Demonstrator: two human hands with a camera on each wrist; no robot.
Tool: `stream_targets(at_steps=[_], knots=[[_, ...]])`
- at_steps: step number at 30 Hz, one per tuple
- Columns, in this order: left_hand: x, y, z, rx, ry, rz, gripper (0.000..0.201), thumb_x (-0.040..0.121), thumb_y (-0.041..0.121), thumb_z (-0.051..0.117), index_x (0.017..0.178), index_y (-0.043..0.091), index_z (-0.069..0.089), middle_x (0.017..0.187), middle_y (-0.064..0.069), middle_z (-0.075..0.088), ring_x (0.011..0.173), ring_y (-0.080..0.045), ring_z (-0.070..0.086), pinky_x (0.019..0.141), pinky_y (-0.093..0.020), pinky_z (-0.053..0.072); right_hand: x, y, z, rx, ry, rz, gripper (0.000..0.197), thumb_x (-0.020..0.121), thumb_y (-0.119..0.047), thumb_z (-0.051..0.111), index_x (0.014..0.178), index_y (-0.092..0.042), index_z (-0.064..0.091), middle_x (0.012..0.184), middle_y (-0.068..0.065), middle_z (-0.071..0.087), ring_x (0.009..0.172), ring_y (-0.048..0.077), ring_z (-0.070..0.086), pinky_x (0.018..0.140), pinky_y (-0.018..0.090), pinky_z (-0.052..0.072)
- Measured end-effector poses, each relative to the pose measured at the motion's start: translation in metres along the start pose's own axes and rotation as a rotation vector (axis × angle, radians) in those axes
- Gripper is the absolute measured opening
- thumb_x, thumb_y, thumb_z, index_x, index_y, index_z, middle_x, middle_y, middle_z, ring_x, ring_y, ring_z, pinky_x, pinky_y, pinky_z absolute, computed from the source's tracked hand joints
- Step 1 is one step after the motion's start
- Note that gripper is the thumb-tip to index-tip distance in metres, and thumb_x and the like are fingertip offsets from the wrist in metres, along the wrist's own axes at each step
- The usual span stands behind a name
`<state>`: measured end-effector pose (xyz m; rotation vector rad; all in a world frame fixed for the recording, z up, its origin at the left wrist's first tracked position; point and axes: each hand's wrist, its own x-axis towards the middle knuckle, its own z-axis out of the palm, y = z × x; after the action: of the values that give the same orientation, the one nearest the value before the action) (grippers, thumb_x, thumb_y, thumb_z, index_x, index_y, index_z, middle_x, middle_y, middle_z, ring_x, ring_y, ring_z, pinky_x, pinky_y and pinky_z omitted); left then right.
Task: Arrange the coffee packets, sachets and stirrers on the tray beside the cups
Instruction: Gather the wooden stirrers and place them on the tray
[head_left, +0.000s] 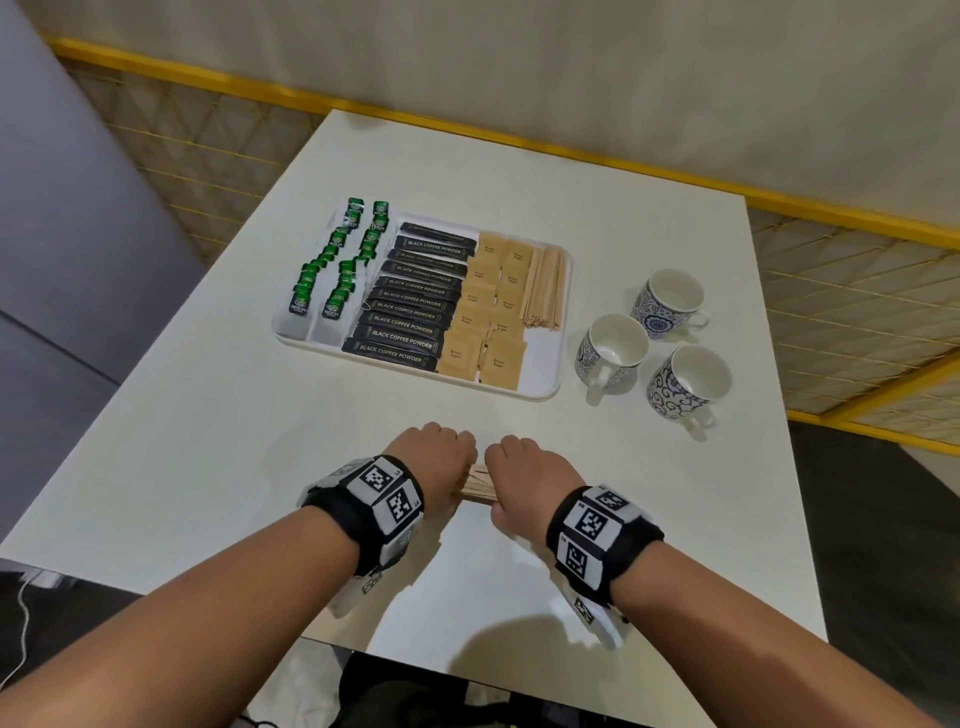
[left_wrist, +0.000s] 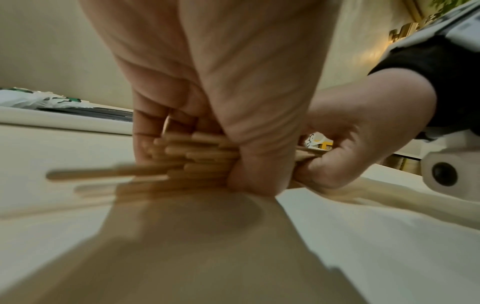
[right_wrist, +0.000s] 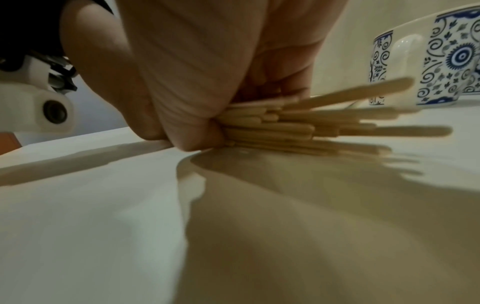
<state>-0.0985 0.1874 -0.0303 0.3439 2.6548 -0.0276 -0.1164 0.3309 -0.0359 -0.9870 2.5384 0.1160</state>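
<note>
Here, a bundle of wooden stirrers (head_left: 475, 486) is held low over the white table (head_left: 208, 441), in the lower middle of the head view, between two hands. The left hand (head_left: 434, 457) is curled around one end of the bundle, and the right hand (head_left: 524, 475) is curled around the other, so that only a short stretch of wood is seen in the gap between the fists. In the left wrist view the uneven stick ends (left_wrist: 166, 162) are seen fanning out to the left of the closed fingers, blurred. In the right wrist view the other ends (right_wrist: 324, 121) are seen splayed to the right, just above the table surface; whether the lowest sticks touch it cannot be told.

Above the hands, at the centre of the head view, a white tray (head_left: 545, 384) is seen. On it, from left to right, are laid two columns of green tea bags (head_left: 332, 270), a stacked column of black coffee powder packets (head_left: 415, 301), two columns of brown sugar sachets (head_left: 488, 312), and a row of stirrers (head_left: 545, 286) along the tray's right edge.

To the right of the tray, three blue-and-white cups (head_left: 675, 384) are grouped upright on the table, near one another.
</note>
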Motion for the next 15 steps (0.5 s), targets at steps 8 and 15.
stream_targets(at_steps=[8,15], knots=[[0.0046,-0.0026,-0.0011,0.019,0.018,0.032,0.037,0.088,0.026,0.051,0.121,0.011,0.047,0.123,-0.008,0.046,0.115,-0.025,0.044,0.084,-0.032,0.041,0.007,0.0,0.0044,0.027,0.025,0.008,0.03,0.085,-0.009,0.048,0.115,-0.01,0.043,0.107,0.009,0.055,0.092,0.026,0.054,0.065,0.032,0.033],[0.0071,-0.0053,-0.0002,0.023,0.004,0.04,0.034,0.089,0.025,0.051,0.12,0.01,0.048,0.119,-0.008,0.054,0.111,-0.026,0.05,0.084,-0.032,0.041,0.0088,-0.0004,0.0054,-0.064,0.072,-0.016,0.041,0.051,-0.018,0.078,0.087,-0.012,0.059,0.079,0.004,0.057,0.066,0.02,0.056,0.048,0.027,0.025]])
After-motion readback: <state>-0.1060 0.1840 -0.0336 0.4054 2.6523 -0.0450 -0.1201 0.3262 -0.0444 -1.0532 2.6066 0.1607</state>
